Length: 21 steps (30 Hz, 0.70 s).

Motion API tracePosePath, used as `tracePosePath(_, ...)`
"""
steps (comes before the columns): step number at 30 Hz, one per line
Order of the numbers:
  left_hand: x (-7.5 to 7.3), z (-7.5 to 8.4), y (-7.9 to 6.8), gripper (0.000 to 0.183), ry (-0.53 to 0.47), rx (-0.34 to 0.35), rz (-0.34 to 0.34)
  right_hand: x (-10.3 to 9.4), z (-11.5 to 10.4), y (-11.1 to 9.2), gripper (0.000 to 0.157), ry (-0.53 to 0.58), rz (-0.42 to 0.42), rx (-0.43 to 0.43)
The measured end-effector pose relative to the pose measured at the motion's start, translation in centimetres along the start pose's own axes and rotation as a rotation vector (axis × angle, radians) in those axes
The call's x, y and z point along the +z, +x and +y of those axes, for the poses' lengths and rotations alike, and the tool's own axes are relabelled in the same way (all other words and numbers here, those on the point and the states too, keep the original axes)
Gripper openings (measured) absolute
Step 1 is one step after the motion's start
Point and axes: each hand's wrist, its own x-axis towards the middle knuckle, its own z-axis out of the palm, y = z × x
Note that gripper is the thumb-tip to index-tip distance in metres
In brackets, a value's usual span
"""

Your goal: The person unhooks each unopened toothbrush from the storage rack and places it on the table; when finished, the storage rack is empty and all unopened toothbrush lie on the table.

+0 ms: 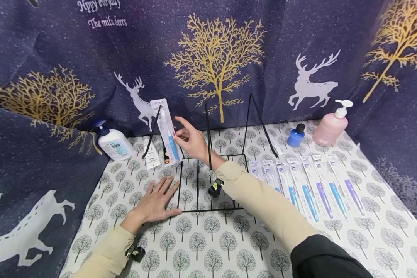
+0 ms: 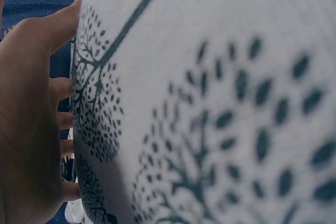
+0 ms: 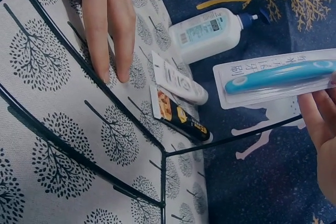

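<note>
A toothbrush in a clear-and-white blister pack (image 1: pixel 167 133), with a blue handle, hangs tilted at the left prong of the black wire rack (image 1: pixel 213 210). My right hand (image 1: pixel 192 141) pinches the pack's right edge between thumb and bent fingers, with the index finger held out away from it. In the right wrist view, fingertips (image 3: pixel 314 109) meet the pack's lower edge. Flat on the cloth lies my left hand (image 1: pixel 156 202), fingers spread, its thumb at the rack's front left corner.
Several packaged toothbrushes (image 1: pixel 309 189) lie in a row right of the rack. Behind them stand a blue bottle (image 1: pixel 295 137) and a pink pump bottle (image 1: pixel 330 129). A white pump bottle (image 1: pixel 115 144), a white tube (image 1: pixel 152 156) and a black tube (image 3: pixel 178 116) are at the left.
</note>
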Motion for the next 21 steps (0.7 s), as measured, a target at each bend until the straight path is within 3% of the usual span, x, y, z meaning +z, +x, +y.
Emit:
tracePosePath(7, -0.1, 0.1, 0.0, 0.093, 0.011, -0.004, 0.009, -1.1, -3.9, -1.3, 0.065, 0.025, -0.007, -0.04)
tracePosePath(21, -0.4, 0.2, -0.1, 0.092, 0.019, -0.005, -0.008, -1.7, -7.5, -2.8, 0.056, 0.101, -0.048, -0.116)
